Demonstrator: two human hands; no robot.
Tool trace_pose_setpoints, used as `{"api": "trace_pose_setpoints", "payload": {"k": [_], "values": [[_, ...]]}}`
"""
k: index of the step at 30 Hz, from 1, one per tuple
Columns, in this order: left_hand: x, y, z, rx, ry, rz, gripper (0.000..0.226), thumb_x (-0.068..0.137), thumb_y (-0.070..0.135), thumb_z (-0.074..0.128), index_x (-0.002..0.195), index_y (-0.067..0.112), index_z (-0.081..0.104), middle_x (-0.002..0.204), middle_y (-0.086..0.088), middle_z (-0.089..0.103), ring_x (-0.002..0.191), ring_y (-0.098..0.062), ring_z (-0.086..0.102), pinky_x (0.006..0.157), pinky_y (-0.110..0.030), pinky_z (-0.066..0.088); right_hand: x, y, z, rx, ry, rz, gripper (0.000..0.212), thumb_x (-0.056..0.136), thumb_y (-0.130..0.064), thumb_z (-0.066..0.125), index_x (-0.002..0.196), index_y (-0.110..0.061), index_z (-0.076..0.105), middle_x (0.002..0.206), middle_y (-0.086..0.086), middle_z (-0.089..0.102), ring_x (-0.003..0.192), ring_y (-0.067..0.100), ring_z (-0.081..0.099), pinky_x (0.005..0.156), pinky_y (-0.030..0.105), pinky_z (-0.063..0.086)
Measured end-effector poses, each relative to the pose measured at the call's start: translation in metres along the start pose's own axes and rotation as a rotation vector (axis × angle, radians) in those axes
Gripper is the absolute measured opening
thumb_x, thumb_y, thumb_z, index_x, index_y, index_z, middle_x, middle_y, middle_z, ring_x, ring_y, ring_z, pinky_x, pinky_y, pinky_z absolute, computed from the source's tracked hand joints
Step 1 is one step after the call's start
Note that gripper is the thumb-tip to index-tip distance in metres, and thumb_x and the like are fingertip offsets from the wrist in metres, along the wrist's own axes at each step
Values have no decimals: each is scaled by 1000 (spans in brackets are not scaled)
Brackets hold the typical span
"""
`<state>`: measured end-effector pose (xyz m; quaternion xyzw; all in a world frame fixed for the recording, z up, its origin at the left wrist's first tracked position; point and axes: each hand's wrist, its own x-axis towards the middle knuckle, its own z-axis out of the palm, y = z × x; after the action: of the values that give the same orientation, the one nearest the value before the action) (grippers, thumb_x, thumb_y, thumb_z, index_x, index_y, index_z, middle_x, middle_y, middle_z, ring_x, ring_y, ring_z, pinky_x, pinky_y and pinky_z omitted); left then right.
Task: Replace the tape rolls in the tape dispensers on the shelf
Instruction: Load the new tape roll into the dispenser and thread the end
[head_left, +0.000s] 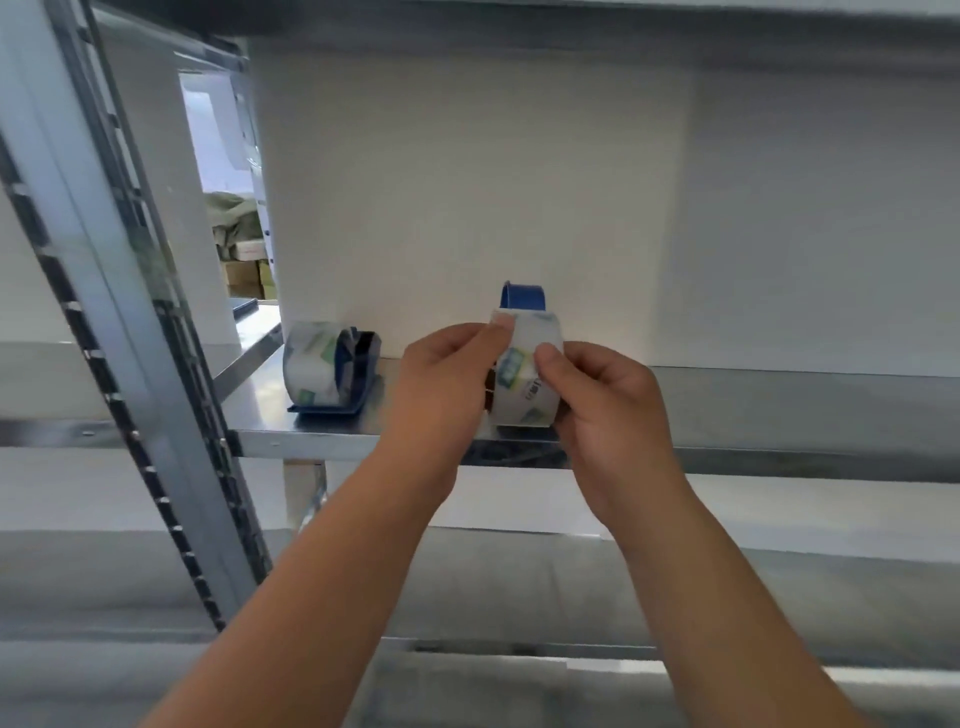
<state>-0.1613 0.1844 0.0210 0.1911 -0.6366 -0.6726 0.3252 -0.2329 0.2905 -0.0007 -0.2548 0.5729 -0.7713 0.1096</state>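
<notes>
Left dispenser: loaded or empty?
Loaded: a clear printed roll sits in the blue left dispenser, which stands on the shelf.

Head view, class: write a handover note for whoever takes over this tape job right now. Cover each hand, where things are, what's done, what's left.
Left hand pinches the top edge of the middle tape roll; right hand grips its right side, thumb on the front.
That roll sits against the blue middle dispenser at the shelf's front edge.
Left dispenser lies on the shelf, holding the left roll.
Done: left dispenser looks loaded.
Left: seat the middle roll; its mounting is hidden.
</notes>
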Motion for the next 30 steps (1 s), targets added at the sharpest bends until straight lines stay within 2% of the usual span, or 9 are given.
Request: {"api": "trace_pose_setpoints", "payload": {"k": [3, 6, 9, 14, 17, 20, 23, 27, 30], "values": [[12, 1, 6, 75, 3, 45, 28, 100, 34, 64, 77, 21, 74, 63, 10, 73, 57, -2, 69, 56, -15, 58, 10, 1, -11, 11, 86, -19, 18, 96, -26, 69, 88, -12, 79, 100, 11, 80, 102, 34, 74, 92, 50, 60], [32, -2, 7, 57, 61, 43, 30, 100, 30, 64, 90, 4, 74, 77, -5, 68, 72, -15, 65, 79, -31, 64, 21, 0, -26, 30, 173, -30, 25, 99, -24, 65, 81, -14, 78, 92, 4, 80, 96, 25, 73, 91, 43, 56], [58, -6, 11, 44, 122, 41, 23, 97, 25, 65, 80, 10, 66, 81, -6, 66, 78, -18, 64, 89, -40, 63, 33, 1, -37, 30, 241, -40, 30, 100, -24, 64, 73, -22, 78, 92, 0, 79, 99, 22, 71, 90, 42, 55], [98, -10, 26, 132, 156, 90, 34, 91, 34, 63, 66, 18, 47, 74, -9, 50, 70, -22, 45, 70, -37, 43, 57, 0, -42, 52, 276, -29, 44, 101, -16, 61, 61, -26, 79, 82, -4, 76, 91, 18, 68, 83, 32, 54], [114, -13, 33, 195, 177, 39, 41, 90, 43, 63, 63, 15, 50, 67, -14, 53, 64, -24, 51, 66, -38, 47, 70, 2, -39, 55, 278, -13, 30, 102, -17, 60, 75, -22, 74, 91, 1, 74, 94, 19, 67, 80, 30, 52], [126, -21, 36, 210, 157, 3, 41, 84, 52, 64, 73, 12, 63, 78, -27, 68, 70, -25, 63, 82, -52, 62, 83, 5, -35, 69, 276, 6, 22, 101, -17, 62, 82, -20, 73, 99, 7, 73, 102, 24, 67, 90, 38, 54], [136, -32, 33, 204, 109, 9, 40, 74, 58, 63, 78, 19, 61, 79, -14, 62, 75, -23, 61, 87, -56, 60, 91, 9, -33, 64, 269, 15, 20, 101, -18, 61, 85, -18, 73, 101, 8, 73, 103, 25, 66, 94, 41, 54], [130, -31, 29, 181, 54, 32, 32, 77, 52, 61, 79, 20, 59, 83, -10, 59, 78, -26, 60, 75, -44, 56, 98, 16, -29, 18, 246, 55, 18, 102, -23, 60, 104, -11, 74, 115, 13, 74, 112, 29, 67, 100, 45, 56], [119, -27, 30, 132, 7, 31, 32, 82, 42, 62, 87, 11, 68, 91, -22, 69, 86, -39, 71, 87, -60, 59, 100, 19, -24, 14, 227, 82, 21, 102, -23, 60, 110, -10, 74, 115, 13, 74, 112, 30, 68, 99, 45, 58]]}}
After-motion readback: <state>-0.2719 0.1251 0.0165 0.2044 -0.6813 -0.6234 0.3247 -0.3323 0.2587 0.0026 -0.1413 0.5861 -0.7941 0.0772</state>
